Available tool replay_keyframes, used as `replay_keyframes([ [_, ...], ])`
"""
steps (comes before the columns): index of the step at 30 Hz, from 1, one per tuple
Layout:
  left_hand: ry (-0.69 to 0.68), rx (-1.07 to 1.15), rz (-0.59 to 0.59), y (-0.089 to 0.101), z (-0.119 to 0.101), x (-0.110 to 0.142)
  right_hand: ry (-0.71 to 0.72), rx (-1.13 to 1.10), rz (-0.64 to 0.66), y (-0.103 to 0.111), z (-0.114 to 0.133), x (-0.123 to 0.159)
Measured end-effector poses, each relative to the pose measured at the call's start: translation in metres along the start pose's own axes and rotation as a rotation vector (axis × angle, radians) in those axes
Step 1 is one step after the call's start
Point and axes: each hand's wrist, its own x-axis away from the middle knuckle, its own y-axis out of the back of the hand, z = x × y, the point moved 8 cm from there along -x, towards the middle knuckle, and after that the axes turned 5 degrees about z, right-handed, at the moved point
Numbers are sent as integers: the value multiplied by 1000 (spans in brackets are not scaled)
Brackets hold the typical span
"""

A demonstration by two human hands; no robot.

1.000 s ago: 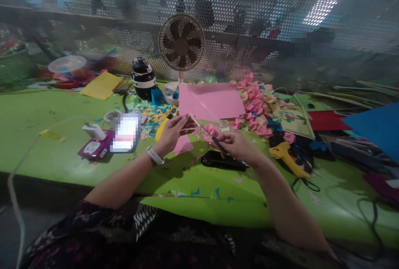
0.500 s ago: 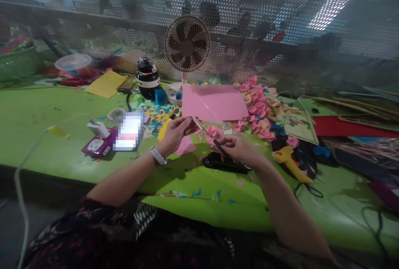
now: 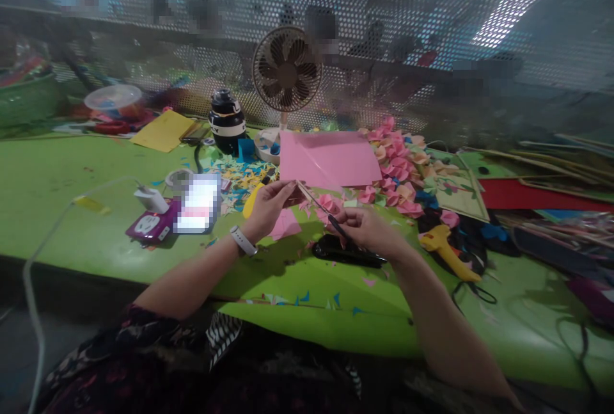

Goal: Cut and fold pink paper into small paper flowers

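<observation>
My left hand (image 3: 271,206), with a white band on the wrist, pinches a small folded piece of pink paper, mostly hidden by the fingers. My right hand (image 3: 362,228) is closed around the dark handles of a slim pair of scissors (image 3: 327,212). Their thin blades point up and left, and the tips meet the paper at my left fingertips. Beneath my right hand lies a black stapler (image 3: 330,247). A pink paper square (image 3: 286,225) rests on the table below my left hand. Beyond both hands is a large pink sheet (image 3: 330,155).
Folded paper flowers (image 3: 398,164) are heaped at the right, near a yellow glue gun (image 3: 448,254). Scraps (image 3: 235,174) cover the table (image 3: 96,209) at left, by a phone (image 3: 197,203), a purple power socket (image 3: 151,227) and a black jug (image 3: 227,123). A fan (image 3: 288,71) stands behind.
The view has shifted slightly, so the table's things appear a little further right. Both hands keep nearly the same pose, with the scissors still at the paper.
</observation>
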Motion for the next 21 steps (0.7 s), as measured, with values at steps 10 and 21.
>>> replay_keyframes([
  [10, 25, 18, -1, 1, 3, 0, 17, -96, -19, 2, 0, -2],
  [21, 1, -126, 32, -2, -7, 1, 31, -104, -51, 4, -1, -4],
])
